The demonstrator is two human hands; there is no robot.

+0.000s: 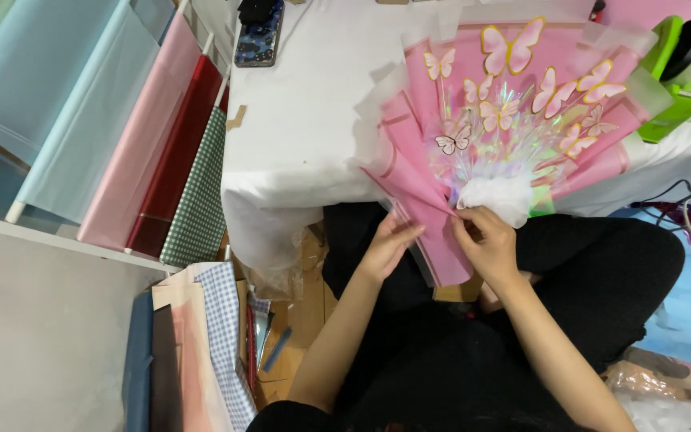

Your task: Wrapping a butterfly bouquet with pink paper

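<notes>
Pink butterfly bouquet [513,120] lies on white table [305,120], fanned away from person; long axis runs toward lap, neck at table edge. Left hand [389,244] pinches pink wrap [433,232] fold; right hand [485,240] probably grips gathered neck, beside white tissue [497,196]. Hands equally near.

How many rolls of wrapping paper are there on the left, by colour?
Light blue rolls: 2
Pink roll: 1
Red roll: 1
Green checked roll: 1
Total: 5
</notes>
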